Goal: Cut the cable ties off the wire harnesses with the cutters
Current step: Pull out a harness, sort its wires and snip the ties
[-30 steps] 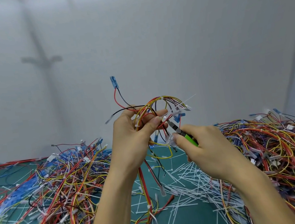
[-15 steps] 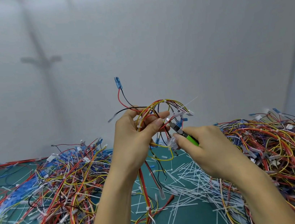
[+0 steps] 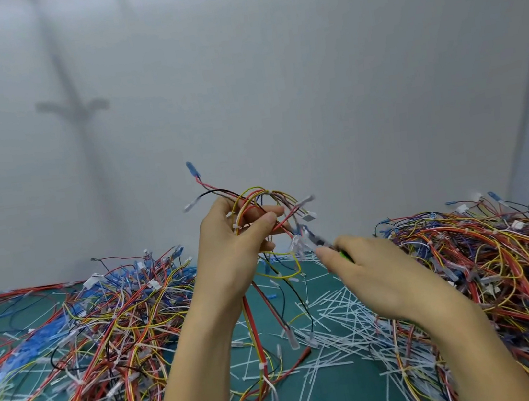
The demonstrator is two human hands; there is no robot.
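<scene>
left: heap of wire harnesses [image 3: 87, 327] covers desk [image 3: 348, 396] | right: taller harness heap [image 3: 490, 270] blocks that side | centre: open lane between heaps, littered with flat cut cable ties [image 3: 334, 319] | wire harness [image 3: 252, 331] hanging from left hand [image 3: 233, 255] dangles into lane | above heaps: open air back to wall [image 3: 271, 63]

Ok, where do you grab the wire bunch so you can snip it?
Grip the wire harness at its coiled middle, coming from the left as the left hand does: loops bunch there, leaving the right side bare for the cutters.
</scene>
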